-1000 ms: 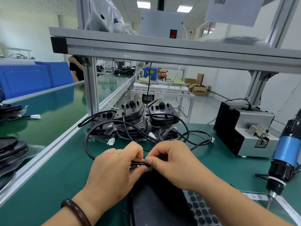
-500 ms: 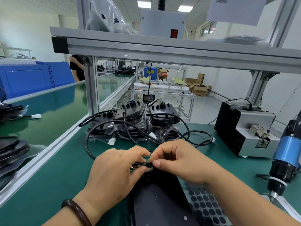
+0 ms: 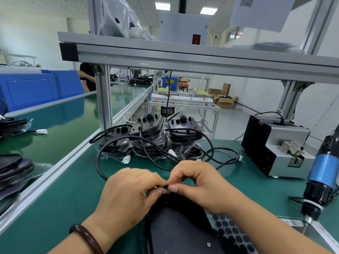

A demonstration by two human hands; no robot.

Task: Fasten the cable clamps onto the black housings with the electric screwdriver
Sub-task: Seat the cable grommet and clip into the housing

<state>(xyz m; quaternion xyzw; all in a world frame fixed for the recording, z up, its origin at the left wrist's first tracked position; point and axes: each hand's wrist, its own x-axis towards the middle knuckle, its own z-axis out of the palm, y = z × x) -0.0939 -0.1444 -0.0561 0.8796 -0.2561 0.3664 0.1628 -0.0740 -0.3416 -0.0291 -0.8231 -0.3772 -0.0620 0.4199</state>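
Note:
A flat black housing (image 3: 180, 228) lies on the green bench right in front of me. At its far end my left hand (image 3: 128, 195) and my right hand (image 3: 199, 184) meet, both pinching a thin black cable (image 3: 157, 187) between fingertips. Whether a clamp sits under the fingers is hidden. The blue and black electric screwdriver (image 3: 322, 178) hangs upright at the right edge, held by neither hand.
Stacked black housings (image 3: 152, 138) with looped cables and white plugs lie behind my hands. A grey and black screw feeder (image 3: 275, 145) stands at the right. A sheet of black round pads (image 3: 233, 233) lies beside the housing. More black parts (image 3: 12, 171) sit on the left conveyor.
Both hands stay pinched on the cable at the housing's end. My right thumb and fingers have shifted slightly over the pinch point. The screwdriver still hangs at the right.

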